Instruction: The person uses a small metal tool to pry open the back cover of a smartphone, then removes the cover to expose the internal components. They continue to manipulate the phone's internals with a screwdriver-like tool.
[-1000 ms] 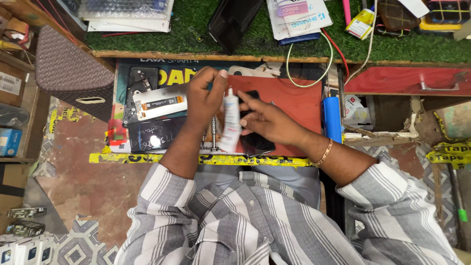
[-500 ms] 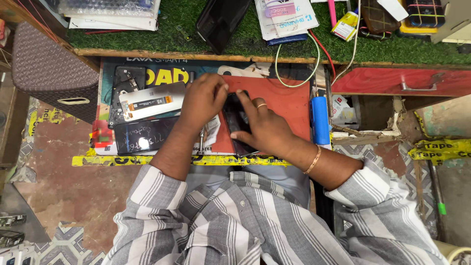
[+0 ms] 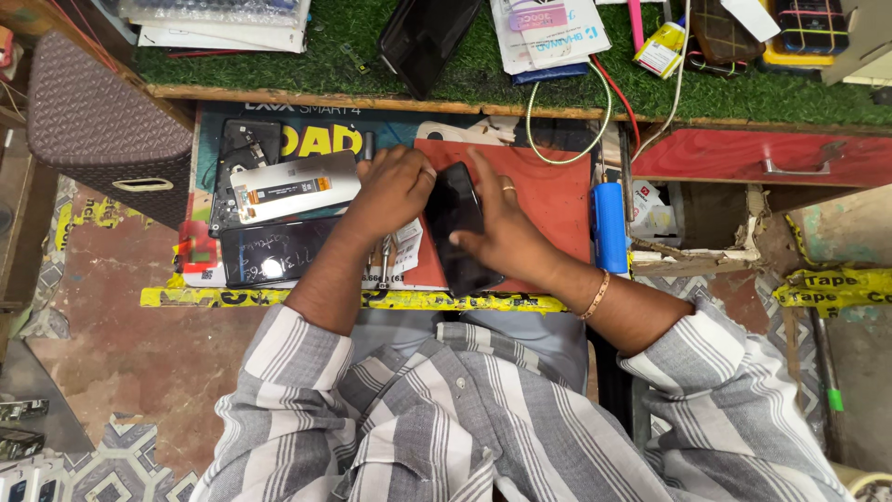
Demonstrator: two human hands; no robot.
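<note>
One head cam, looking pretty much straight down

Only a single view here, so nothing overlaps with a second angle. It sits on the person's head and faces down over their striped shirt [image 3: 483,418] onto the table [image 3: 557,186], close enough that both forearms fill the middle of the frame. The left hand [image 3: 395,191] and right hand [image 3: 506,232] land just above centre. The far edge of the picture reaches a green turf shelf [image 3: 279,65], the left side catches a dark woven box [image 3: 102,130], and the bottom corners show the floor.
</note>
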